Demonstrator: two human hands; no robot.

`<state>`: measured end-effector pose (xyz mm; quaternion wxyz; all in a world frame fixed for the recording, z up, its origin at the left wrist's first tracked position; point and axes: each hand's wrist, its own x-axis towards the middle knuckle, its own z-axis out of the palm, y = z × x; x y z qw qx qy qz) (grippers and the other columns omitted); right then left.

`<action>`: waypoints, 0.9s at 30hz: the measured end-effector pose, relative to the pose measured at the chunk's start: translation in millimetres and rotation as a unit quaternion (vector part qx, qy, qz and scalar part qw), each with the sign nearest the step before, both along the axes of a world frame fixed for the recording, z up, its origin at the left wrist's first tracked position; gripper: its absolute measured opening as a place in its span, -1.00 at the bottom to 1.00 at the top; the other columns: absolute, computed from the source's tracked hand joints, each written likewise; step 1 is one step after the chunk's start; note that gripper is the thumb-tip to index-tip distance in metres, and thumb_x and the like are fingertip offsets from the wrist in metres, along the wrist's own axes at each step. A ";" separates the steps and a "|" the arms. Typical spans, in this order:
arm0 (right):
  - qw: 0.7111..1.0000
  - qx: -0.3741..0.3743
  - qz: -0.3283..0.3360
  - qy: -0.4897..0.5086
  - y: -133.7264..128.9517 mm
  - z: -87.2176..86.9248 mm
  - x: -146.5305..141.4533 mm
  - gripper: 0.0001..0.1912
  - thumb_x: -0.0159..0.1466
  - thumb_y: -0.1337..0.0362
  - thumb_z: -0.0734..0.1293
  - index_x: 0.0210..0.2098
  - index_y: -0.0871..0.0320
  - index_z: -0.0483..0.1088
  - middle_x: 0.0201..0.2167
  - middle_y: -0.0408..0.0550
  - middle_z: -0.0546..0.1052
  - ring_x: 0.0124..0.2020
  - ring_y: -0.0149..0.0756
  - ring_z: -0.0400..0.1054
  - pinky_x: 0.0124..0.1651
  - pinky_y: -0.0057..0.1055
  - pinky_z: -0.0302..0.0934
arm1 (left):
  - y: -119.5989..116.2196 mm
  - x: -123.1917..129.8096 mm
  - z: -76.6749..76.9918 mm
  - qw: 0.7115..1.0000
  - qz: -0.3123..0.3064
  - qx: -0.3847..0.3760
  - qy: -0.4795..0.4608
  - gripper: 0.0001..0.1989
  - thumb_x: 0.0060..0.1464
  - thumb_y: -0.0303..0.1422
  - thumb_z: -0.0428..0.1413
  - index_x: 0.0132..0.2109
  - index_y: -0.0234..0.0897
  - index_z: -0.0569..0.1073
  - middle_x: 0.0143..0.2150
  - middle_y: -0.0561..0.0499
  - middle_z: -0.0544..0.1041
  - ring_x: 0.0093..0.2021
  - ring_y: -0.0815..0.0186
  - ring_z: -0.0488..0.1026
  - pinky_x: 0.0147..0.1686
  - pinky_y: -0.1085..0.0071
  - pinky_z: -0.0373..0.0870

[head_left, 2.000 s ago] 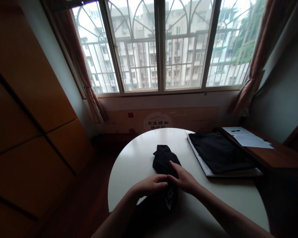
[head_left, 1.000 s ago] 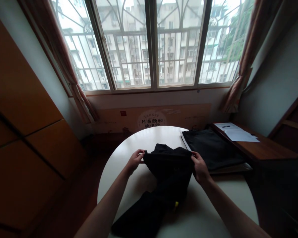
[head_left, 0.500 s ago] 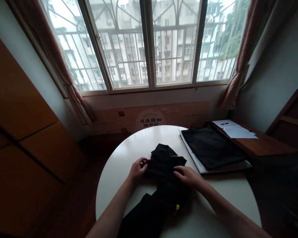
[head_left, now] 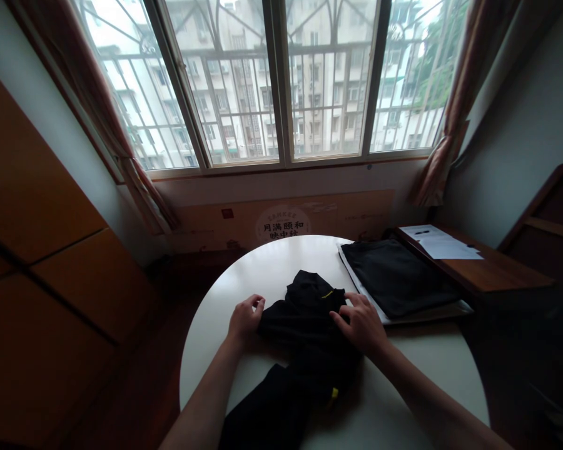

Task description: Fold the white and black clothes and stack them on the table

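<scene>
A black garment (head_left: 304, 331) with small yellow details lies bunched on the round white table (head_left: 216, 331), its lower part running toward the near edge. At its left edge, my left hand (head_left: 246, 315) is closed, with fingers curled together on the dark cloth; what lies between the fingertips is too dark to make out. My right hand (head_left: 361, 319) is at the garment's right side, thumb and index finger spread apart, fingertips touching the cloth near the yellow line.
A folded black cloth (head_left: 398, 278) rests on a white flat item at the table's right. Beyond it, a wooden surface (head_left: 507, 269) holds white papers (head_left: 443, 244). A window with curtains stands behind, and wooden cabinets are at left.
My left hand has moved left, and the garment's left edge has spread outward with it. My right hand has shifted slightly up and right, its fingers spreading further.
</scene>
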<state>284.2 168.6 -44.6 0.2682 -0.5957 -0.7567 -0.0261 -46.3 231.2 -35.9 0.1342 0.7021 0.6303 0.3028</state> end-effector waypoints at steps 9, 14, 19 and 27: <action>0.996 0.038 0.073 0.031 14.0 -37.9 -4.5 -0.25 0.32 0.32 0.26 0.48 0.18 0.03 0.49 0.17 0.10 0.52 0.05 -0.15 0.46 0.12 -0.05 | -4.9 9.1 1.2 0.987 -0.035 -0.001 0.158 -0.66 0.23 -0.18 0.14 0.02 -0.26 0.61 -0.06 -0.14 0.65 0.03 0.04 0.51 0.04 0.20 0.38; 0.994 -0.053 0.086 0.028 15.4 -43.9 -8.8 -0.21 0.29 0.34 0.26 0.48 0.25 0.01 0.34 0.25 0.36 0.37 0.07 0.20 0.42 0.12 0.04 | -5.1 14.5 -2.2 0.980 -0.059 -0.014 0.190 -0.78 0.15 -0.25 0.21 -0.10 -0.22 0.63 -0.01 -0.15 0.61 0.05 -0.02 0.45 0.07 0.12 0.34; 0.994 -0.061 0.079 0.032 9.0 -26.1 -9.0 -0.37 0.35 0.26 0.26 0.38 0.29 0.24 -0.01 0.21 0.59 0.05 0.02 0.42 0.21 -0.05 0.26 | -6.2 14.7 -2.9 0.988 -0.103 0.011 0.113 -0.90 0.11 -0.44 0.10 -0.25 -0.23 0.51 -0.20 -0.09 0.59 -0.12 0.13 0.48 -0.04 0.22 0.37; 0.971 -0.129 0.123 0.159 -6.3 -0.9 -9.8 -0.46 0.41 0.00 0.20 0.24 0.12 0.44 -0.45 -0.07 0.56 -0.44 -0.22 0.40 -0.28 -0.33 0.25 | -3.2 9.2 -3.6 0.986 -0.063 0.032 -0.154 -0.91 -0.02 -0.36 0.04 -0.38 -0.15 0.24 -0.44 0.14 0.32 -0.40 0.32 0.33 -0.38 0.40 0.31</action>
